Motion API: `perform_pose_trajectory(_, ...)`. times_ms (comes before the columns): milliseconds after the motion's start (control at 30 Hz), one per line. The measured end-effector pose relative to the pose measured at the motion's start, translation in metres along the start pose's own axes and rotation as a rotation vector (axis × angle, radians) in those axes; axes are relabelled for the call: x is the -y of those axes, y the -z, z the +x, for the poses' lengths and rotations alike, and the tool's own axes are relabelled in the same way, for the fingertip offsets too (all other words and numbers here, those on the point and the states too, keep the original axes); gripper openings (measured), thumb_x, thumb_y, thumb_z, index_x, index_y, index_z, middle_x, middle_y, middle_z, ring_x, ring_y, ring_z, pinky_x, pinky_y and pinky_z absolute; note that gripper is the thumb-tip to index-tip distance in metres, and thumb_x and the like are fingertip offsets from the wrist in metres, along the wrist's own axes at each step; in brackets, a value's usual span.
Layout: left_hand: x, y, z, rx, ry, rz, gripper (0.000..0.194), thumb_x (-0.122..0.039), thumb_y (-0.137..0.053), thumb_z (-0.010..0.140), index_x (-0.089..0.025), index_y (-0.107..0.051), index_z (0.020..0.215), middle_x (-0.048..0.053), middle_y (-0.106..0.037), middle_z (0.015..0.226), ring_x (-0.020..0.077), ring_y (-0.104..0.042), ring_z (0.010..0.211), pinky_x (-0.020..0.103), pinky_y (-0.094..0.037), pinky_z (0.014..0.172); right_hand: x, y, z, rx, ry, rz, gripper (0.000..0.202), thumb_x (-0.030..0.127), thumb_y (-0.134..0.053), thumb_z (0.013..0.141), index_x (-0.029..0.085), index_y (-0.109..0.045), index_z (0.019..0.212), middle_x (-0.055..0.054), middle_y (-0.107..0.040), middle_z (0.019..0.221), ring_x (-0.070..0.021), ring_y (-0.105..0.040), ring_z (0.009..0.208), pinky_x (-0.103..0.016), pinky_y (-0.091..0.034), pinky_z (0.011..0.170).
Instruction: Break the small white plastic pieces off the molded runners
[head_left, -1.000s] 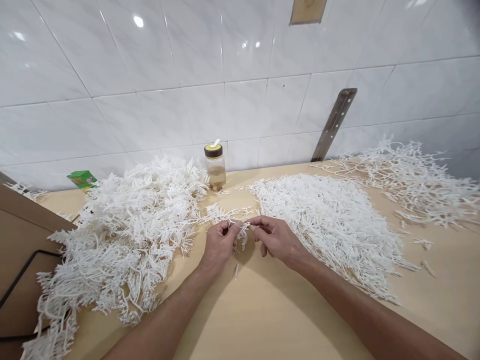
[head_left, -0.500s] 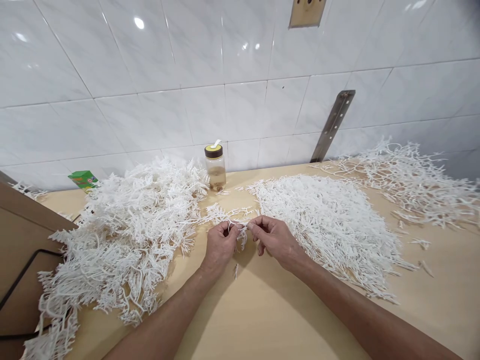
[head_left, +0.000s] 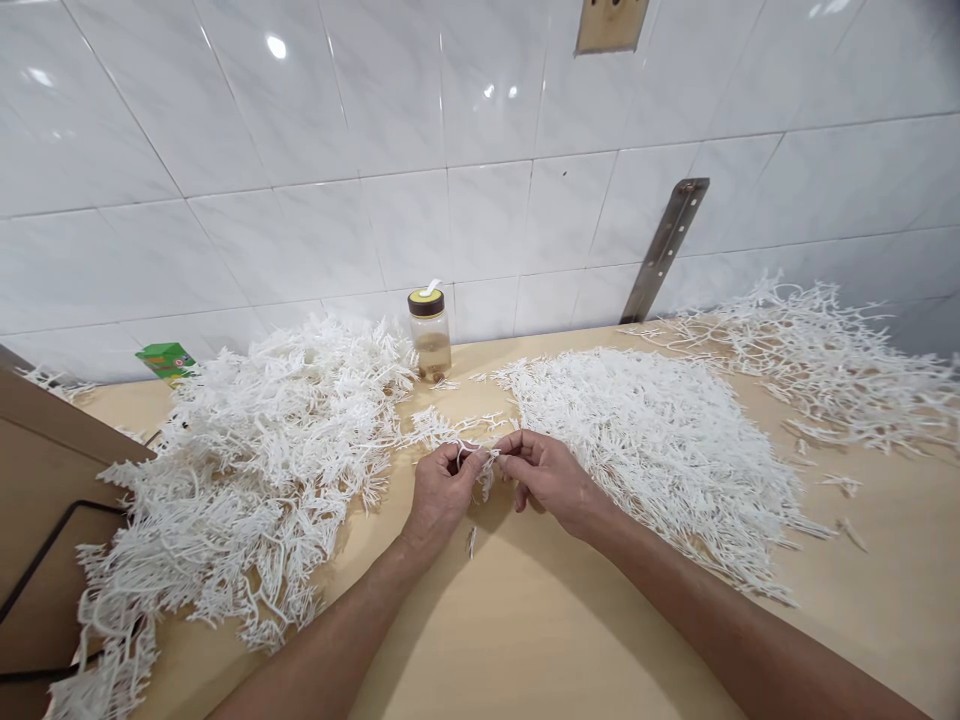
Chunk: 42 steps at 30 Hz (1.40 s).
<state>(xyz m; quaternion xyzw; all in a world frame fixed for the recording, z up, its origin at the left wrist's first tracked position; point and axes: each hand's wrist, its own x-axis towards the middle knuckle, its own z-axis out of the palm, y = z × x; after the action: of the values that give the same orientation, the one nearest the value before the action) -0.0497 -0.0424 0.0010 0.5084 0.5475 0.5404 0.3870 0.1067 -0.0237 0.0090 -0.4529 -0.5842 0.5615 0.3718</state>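
Observation:
Between my two hands is a small white branched plastic piece [head_left: 487,478], with thin twig-like ends. My left hand [head_left: 444,492] pinches it between thumb and index finger. My right hand [head_left: 546,478] has its thumb and index fingertip closed on the right end of the same piece. A large tangled pile of white branched pieces [head_left: 285,440] lies left of my hands. To their right spreads a flatter heap of small white twig pieces [head_left: 660,450]. A few loose white bits [head_left: 439,425] lie just beyond my fingers, and one small bit [head_left: 472,541] lies below them.
A clear bottle with a dark and yellow lid [head_left: 430,340] stands by the tiled wall [head_left: 300,240]. Long white branching strands [head_left: 825,360] lie at the far right. At left are a cardboard box [head_left: 52,470] and a green packet [head_left: 166,361]. A metal bracket [head_left: 666,250] leans at the wall.
My right fingertips have shifted very slightly while both hands stay close together at the white piece. The piles and bottle keep their places; the view has moved a little.

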Motion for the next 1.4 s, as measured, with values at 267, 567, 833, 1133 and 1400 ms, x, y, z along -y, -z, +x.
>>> perform_pose_trajectory(267,0.004,0.002,0.001,-0.042,-0.080,0.061,0.022,-0.035,-0.063,0.077,-0.015,-0.064,0.066,-0.003,-0.054,0.056,0.0104,-0.045,0.053,0.022,-0.035,0.051,0.000,0.001,0.000,0.074,-0.023,0.110,0.029,0.045,-0.069,0.079,0.019,-0.059,0.084,0.004,-0.060,0.068,-0.0069,-0.052,0.038,-0.019,-0.032,0.035)
perform_pose_trajectory(567,0.005,0.002,-0.006,-0.092,-0.256,0.308,0.026,-0.034,-0.059,0.085,-0.017,-0.063,0.066,-0.001,-0.054,0.059,0.0123,-0.049,0.058,0.023,-0.037,0.057,-0.002,-0.002,0.001,0.099,-0.112,0.308,0.039,0.053,-0.076,0.072,0.016,-0.063,0.074,0.002,-0.057,0.065,-0.0066,-0.047,0.048,-0.020,-0.042,0.041)
perform_pose_trajectory(833,0.002,0.002,-0.005,-0.134,-0.333,0.356,0.028,-0.029,-0.059,0.084,-0.018,-0.054,0.058,-0.003,-0.049,0.055,0.0118,-0.046,0.056,0.024,-0.036,0.056,0.000,0.001,0.003,0.086,-0.147,0.404,0.037,0.042,-0.087,0.060,0.016,-0.065,0.075,0.002,-0.056,0.064,-0.0079,-0.047,0.054,-0.019,-0.042,0.043)
perform_pose_trajectory(1133,0.003,0.002,-0.006,-0.100,-0.325,0.381,0.030,-0.030,-0.060,0.084,-0.019,-0.053,0.057,-0.002,-0.049,0.057,0.0130,-0.048,0.060,0.025,-0.037,0.059,0.002,0.007,0.004,0.046,-0.110,0.317,0.031,0.039,-0.083,0.064,0.015,-0.066,0.075,0.003,-0.056,0.064,-0.0069,-0.049,0.051,-0.020,-0.043,0.044)
perform_pose_trajectory(1400,-0.001,0.002,-0.006,-0.110,-0.317,0.409,0.037,-0.034,-0.062,0.083,-0.019,-0.048,0.053,-0.002,-0.047,0.054,0.0127,-0.045,0.058,0.025,-0.035,0.057,0.000,0.000,0.001,-0.046,-0.062,-0.050,0.020,0.036,-0.065,0.080,0.017,-0.059,0.080,0.002,-0.064,0.069,-0.0120,-0.063,0.042,-0.019,-0.031,0.034)
